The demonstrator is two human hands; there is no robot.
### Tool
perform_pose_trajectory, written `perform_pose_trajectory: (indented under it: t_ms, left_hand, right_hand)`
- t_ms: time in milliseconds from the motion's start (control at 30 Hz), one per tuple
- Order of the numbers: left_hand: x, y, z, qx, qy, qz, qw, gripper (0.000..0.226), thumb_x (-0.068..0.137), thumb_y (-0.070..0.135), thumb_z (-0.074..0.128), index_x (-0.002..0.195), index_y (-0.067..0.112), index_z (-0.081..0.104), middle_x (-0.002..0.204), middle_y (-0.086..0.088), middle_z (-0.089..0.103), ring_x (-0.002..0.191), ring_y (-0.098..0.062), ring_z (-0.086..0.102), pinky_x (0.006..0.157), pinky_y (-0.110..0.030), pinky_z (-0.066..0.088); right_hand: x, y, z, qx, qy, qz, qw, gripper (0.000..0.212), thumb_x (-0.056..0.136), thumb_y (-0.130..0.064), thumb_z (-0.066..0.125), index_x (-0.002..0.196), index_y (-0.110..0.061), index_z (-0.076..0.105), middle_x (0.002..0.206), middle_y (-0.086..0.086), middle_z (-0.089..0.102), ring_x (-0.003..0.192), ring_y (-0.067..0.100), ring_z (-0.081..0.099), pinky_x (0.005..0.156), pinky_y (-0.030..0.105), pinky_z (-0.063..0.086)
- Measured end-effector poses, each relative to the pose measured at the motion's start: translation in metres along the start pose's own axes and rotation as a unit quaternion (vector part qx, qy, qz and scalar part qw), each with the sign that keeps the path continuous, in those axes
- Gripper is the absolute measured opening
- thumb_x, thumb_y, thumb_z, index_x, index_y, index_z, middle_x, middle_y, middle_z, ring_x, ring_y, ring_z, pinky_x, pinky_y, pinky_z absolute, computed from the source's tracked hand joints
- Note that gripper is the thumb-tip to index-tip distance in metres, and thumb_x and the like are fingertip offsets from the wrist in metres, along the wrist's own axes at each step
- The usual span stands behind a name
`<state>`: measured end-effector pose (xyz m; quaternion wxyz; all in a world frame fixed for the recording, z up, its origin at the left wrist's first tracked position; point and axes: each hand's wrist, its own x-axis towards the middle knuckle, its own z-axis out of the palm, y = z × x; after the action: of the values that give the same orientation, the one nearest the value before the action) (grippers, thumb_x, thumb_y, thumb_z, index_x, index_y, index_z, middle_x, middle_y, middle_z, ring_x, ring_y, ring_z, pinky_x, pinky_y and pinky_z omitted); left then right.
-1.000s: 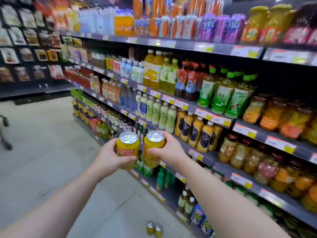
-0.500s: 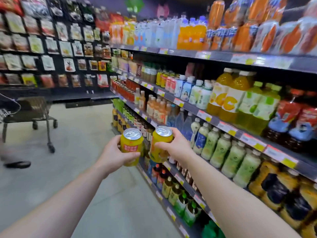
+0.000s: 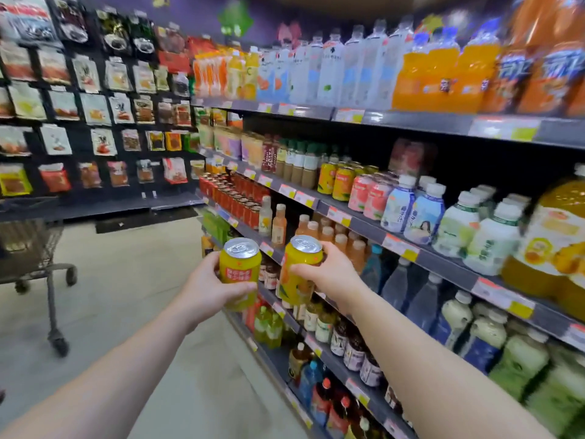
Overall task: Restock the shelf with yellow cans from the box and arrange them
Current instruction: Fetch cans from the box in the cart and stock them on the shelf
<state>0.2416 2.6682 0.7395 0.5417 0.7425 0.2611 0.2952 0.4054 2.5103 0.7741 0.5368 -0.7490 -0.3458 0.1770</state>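
Here two yellow juice cans are carried in front of the drinks shelving, one in each hand, both upright with the long axis vertical and the silver pull-tab lids facing up. The left can (image 3: pixel 240 272) shows its red label towards the camera, and the left hand (image 3: pixel 207 291) is wrapped around its lower half from the side. The right can (image 3: pixel 300 270) leans very slightly, and the right hand (image 3: pixel 329 274) grips it from the right, fingers curled around the body. The two cans are near each other but apart. The step in hand seems to be carrying them to their place. Matching yellow cans (image 3: pixel 335 180) stand on a higher shelf (image 3: pixel 373 224) beside pink cans (image 3: pixel 368 193), though blur makes the match uncertain. The next move calls for raising both cans there and setting them down upright, labels outward.
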Motion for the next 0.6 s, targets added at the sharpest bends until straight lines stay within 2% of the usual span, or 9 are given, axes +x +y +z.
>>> perform_pose_trajectory:
  t_ms: [100, 233, 367, 467, 600]
  left_hand:
    - [0.064, -0.006, -0.016, 0.016, -0.019, 0.006, 1.0, 0.062, 0.061, 0.021, 0.09, 0.115, 0.025, 0.059, 0.1, 0.003, 0.07, 0.091, -0.013, 0.067, 0.066, -0.021, 0.05]
    - [0.156, -0.012, -0.011, 0.039, -0.053, 0.031, 0.997, 0.065, 0.059, 0.03, 0.09, 0.116, 0.028, 0.058, 0.102, 0.006, 0.069, 0.094, -0.015, 0.066, 0.08, -0.035, 0.055]
    - [0.237, -0.01, 0.013, 0.032, -0.084, 0.064, 0.994, 0.055, 0.067, 0.023, 0.087, 0.11, 0.029, 0.053, 0.097, 0.011, 0.064, 0.09, -0.008, 0.062, 0.068, -0.021, 0.049]
    - [0.295, -0.016, 0.035, 0.018, -0.118, 0.064, 0.991, 0.058, 0.067, 0.026, 0.086, 0.115, 0.028, 0.053, 0.103, 0.007, 0.066, 0.093, -0.012, 0.064, 0.072, -0.026, 0.05]
    - [0.363, -0.011, 0.061, 0.005, -0.154, 0.064, 0.986, 0.056, 0.069, 0.024, 0.085, 0.116, 0.024, 0.055, 0.102, 0.006, 0.066, 0.092, -0.011, 0.064, 0.068, -0.022, 0.049]
  right_hand:
    - [0.052, -0.001, 0.014, -0.017, 0.032, 0.013, 0.999, 0.069, 0.071, -0.035, 0.083, 0.131, -0.023, 0.05, 0.117, -0.006, 0.062, 0.102, 0.012, 0.062, 0.083, 0.03, 0.054]
    - [0.12, -0.001, 0.013, -0.029, 0.079, 0.033, 0.996, 0.06, 0.074, -0.033, 0.082, 0.125, -0.026, 0.049, 0.112, -0.007, 0.06, 0.101, 0.014, 0.061, 0.081, 0.03, 0.054]
    - [0.187, 0.008, 0.0, -0.035, 0.134, 0.045, 0.989, 0.059, 0.071, -0.035, 0.083, 0.122, -0.027, 0.054, 0.114, -0.002, 0.066, 0.097, 0.016, 0.065, 0.073, 0.032, 0.054]
    - [0.232, 0.011, -0.013, -0.055, 0.173, 0.049, 0.982, 0.06, 0.073, -0.033, 0.082, 0.126, -0.026, 0.053, 0.114, -0.005, 0.063, 0.1, 0.014, 0.063, 0.082, 0.032, 0.054]
    - [0.287, 0.011, -0.03, -0.083, 0.227, 0.053, 0.969, 0.06, 0.072, -0.033, 0.082, 0.124, -0.024, 0.055, 0.115, -0.005, 0.064, 0.102, 0.014, 0.063, 0.09, 0.037, 0.054]
